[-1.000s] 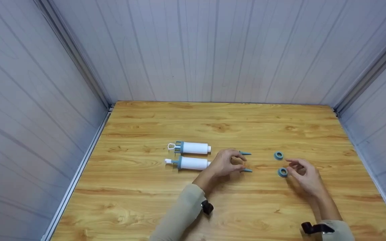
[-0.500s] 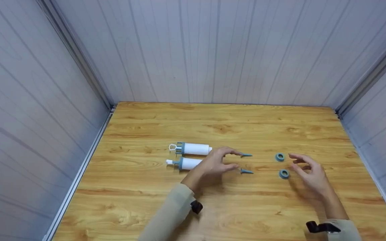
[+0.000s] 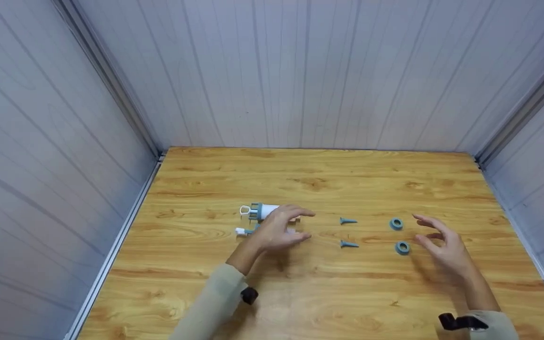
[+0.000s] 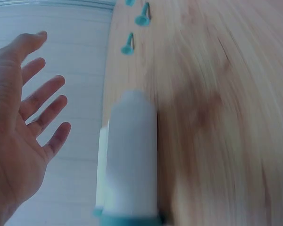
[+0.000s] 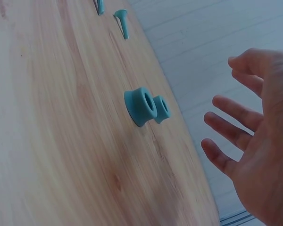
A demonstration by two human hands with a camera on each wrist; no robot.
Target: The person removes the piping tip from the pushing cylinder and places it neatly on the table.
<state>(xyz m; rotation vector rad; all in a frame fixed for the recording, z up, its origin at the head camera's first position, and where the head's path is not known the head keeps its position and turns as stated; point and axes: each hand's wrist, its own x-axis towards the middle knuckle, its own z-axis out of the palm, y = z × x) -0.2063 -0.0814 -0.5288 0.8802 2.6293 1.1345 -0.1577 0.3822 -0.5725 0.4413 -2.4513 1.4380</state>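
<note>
My left hand (image 3: 279, 230) hovers with spread fingers over two white cylinders with blue-grey collars, partly hiding them in the head view. The far cylinder (image 3: 268, 210) has a white loop handle at its left end. The near cylinder (image 4: 131, 160) fills the middle of the left wrist view. Two small blue-grey nozzles, a far one (image 3: 348, 221) and a near one (image 3: 349, 244), lie in the middle. My right hand (image 3: 446, 243), empty with fingers apart, is just right of two blue-grey rings, the far ring (image 3: 396, 224) and the near ring (image 3: 402, 248).
Everything lies on a wood-grain table (image 3: 328, 293). A pale panelled wall (image 3: 281, 71) stands behind it, with further panels at the left and right sides. Black camera mounts (image 3: 249, 295) sit on both wrists.
My left hand has drawn back leftward from the nozzles to above the cylinders. My right hand has shifted slightly right, away from the rings. The nozzles and rings lie as before.
</note>
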